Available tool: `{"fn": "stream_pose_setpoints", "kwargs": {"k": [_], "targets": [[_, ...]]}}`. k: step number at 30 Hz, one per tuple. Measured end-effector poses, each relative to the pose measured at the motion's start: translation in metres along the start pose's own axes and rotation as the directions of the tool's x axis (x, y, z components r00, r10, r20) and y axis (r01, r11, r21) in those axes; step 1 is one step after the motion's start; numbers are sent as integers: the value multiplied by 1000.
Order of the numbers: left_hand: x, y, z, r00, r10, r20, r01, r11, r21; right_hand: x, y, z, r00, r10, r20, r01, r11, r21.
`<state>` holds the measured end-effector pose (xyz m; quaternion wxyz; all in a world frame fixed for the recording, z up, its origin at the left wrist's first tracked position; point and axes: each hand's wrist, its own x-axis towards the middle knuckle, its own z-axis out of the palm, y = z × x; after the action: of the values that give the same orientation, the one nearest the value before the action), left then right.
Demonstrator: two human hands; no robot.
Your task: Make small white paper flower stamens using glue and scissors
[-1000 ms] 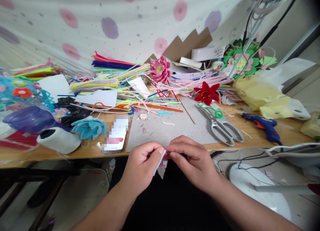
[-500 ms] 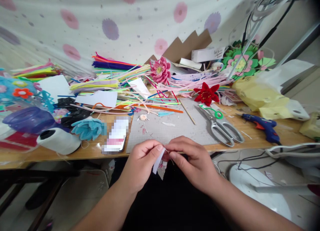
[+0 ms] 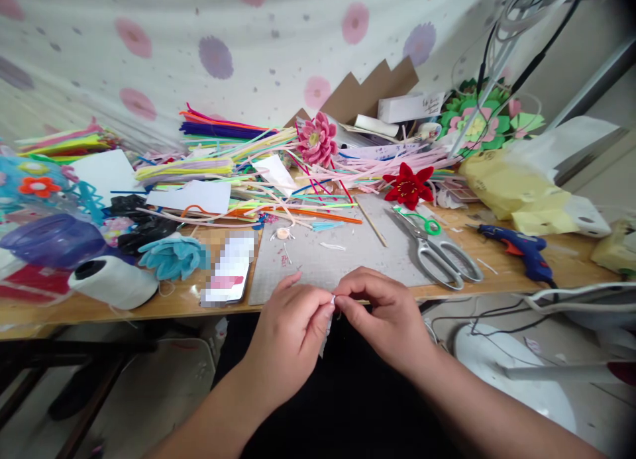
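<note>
My left hand [image 3: 293, 333] and my right hand [image 3: 380, 320] meet at the fingertips just in front of the table edge, above my lap. Pinched in the left thumb and forefinger is a narrow white strip [image 3: 332, 301], only its tip showing between the hands. A pale piece [image 3: 325, 340] hangs below the left fingers, largely covered by them. My right thumb and forefinger are closed in a pinch against the strip's tip; whatever lies inside that pinch is too small to make out. Beyond the hands lies a grey cutting mat [image 3: 318, 267] with white scraps [image 3: 332, 246] on it.
Scissors [image 3: 442, 250] and a blue glue gun [image 3: 521, 247] lie to the right. A phone [image 3: 229, 270], a blue flower [image 3: 176, 257] and a white thread spool [image 3: 114, 281] are on the left. Behind are pipe cleaners [image 3: 228, 128], a red flower [image 3: 409, 186] and a pink flower [image 3: 317, 139].
My hands have drawn together at the fingertips. The left hand has turned, so the white strip is mostly hidden. The thin strand seen at my right fingers no longer shows.
</note>
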<state>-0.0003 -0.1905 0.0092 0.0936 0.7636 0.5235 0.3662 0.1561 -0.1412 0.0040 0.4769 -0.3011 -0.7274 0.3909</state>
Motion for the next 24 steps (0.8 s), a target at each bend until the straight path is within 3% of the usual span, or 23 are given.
{"fn": "stream_pose_setpoints", "kwargs": {"k": [8, 13, 18, 24], "targets": [[1, 2, 0, 997, 76, -19, -74, 995, 73, -3, 3, 2, 1000, 26, 11, -27, 998, 56], [0, 2, 1, 1000, 15, -19, -15, 1000, 5, -4, 3, 2, 1000, -11, -5, 11, 1000, 8], [-1, 2, 0, 996, -88, 6, 88, 992, -85, -5, 6, 0, 997, 31, 66, -38, 994, 106], [-1, 1, -1, 996, -86, 11, 86, 996, -35, -3, 9, 2, 998, 27, 52, -35, 988, 152]]}}
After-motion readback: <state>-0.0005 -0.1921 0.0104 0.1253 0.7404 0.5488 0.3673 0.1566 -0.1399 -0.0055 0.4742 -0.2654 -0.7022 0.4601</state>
